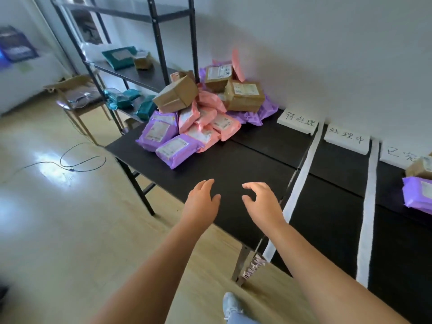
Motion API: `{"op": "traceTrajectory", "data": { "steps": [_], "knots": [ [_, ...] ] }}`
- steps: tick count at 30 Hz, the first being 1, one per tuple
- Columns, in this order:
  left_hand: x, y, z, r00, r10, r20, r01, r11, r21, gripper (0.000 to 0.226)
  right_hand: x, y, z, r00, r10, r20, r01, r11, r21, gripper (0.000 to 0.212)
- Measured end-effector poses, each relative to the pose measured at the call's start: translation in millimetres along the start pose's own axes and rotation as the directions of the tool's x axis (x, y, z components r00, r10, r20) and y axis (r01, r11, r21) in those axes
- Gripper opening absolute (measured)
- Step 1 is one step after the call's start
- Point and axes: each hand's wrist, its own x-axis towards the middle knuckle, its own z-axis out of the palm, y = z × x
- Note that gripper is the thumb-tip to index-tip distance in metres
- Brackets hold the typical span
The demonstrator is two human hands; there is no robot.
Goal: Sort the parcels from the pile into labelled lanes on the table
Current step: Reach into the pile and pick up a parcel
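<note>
**Pile of parcels**: purple plastic mailer bags, pink plastic mailer bags and brown cardboard boxes, heaped at 12 o'clock from the hands on the far end of the black worktop, against the white wall.

**Lanes:** at 3 o'clock from the pile, two white tape strips laid across the worktop. At the wall end of each lane, a white hand-lettered label card.

**Sorted parcels:** in the lane at 3 o'clock of the view, a single purple bag and, just beside it, a small brown box, both cut by the frame edge.

**Hands:** left hand and right hand side by side over bare worktop at 6 o'clock from the pile, well apart from every parcel. Grip of each released, fingers loosely curved, holding nothing.

**Surroundings:** at 10 o'clock, a black metal shelf rack carrying teal mailer bags. At 9 o'clock, a dark cable looped on the pale floor.
</note>
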Motion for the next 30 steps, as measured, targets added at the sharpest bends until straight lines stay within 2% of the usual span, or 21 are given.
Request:
{"op": "traceTrajectory", "data": {
  "steps": [11,22,26,30],
  "knots": [
    [100.7,-58.9,-48.4,0.985,-0.168,-0.041,0.171,0.983,0.064,0.052,124.6,-43.9,76.7,0.988,0.042,0.151,-0.049,0.998,0.040,0.039],
    [180.1,-123.1,-66.3,0.932,-0.358,-0.049,0.357,0.934,-0.033,0.050,200.6,-67.3,134.5,0.931,0.095,0.354,-0.095,0.995,-0.017,0.042],
    [220.6,-139.2,-78.4,0.932,-0.355,-0.075,0.355,0.935,-0.012,0.050,218.2,-78.1,156.6,0.913,0.152,0.380,-0.146,0.988,-0.045,0.043],
    [263.2,-157.6,-84.7,0.951,-0.305,-0.042,0.306,0.952,0.012,0.050,236.3,-91.0,176.5,0.893,0.249,0.375,-0.262,0.965,-0.018,0.043]
  ]
}}
